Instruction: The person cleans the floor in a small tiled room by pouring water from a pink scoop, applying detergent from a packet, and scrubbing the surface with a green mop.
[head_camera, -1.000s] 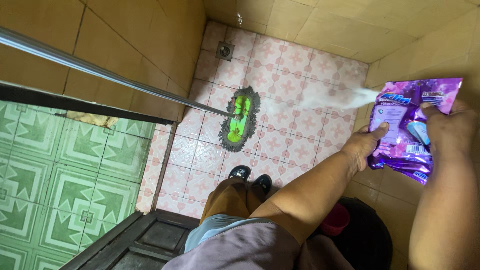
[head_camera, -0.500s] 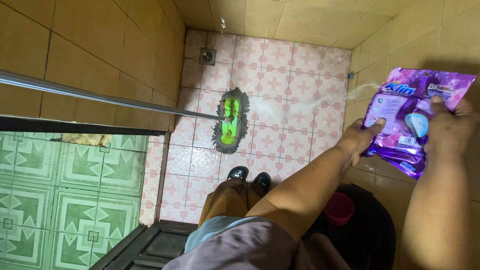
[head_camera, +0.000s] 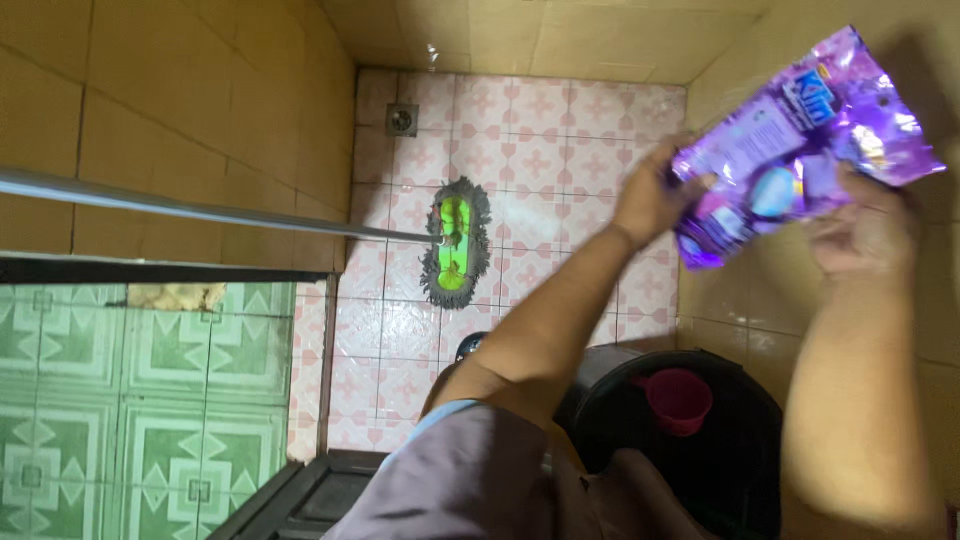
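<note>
Both my hands hold a shiny purple refill pouch (head_camera: 800, 140) raised at the upper right. My left hand (head_camera: 655, 195) grips its lower left edge, and my right hand (head_camera: 870, 225) holds its lower right side. Below on the pink patterned floor (head_camera: 560, 140) lies a flat mop head (head_camera: 455, 255), green in the middle with a grey fringe. Its long metal handle (head_camera: 200, 212) runs off to the left edge, leaning against the tan wall.
A black bucket (head_camera: 700, 440) with a small pink scoop (head_camera: 678, 397) in it stands at the lower right. A floor drain (head_camera: 401, 119) sits in the far corner. Green patterned tiles (head_camera: 140, 400) lie past a dark threshold at the left.
The pouch has gone up and tilted from pouring toward level. The stream of white powder seen one second ago is gone. The view has shifted, mop unmoved.
</note>
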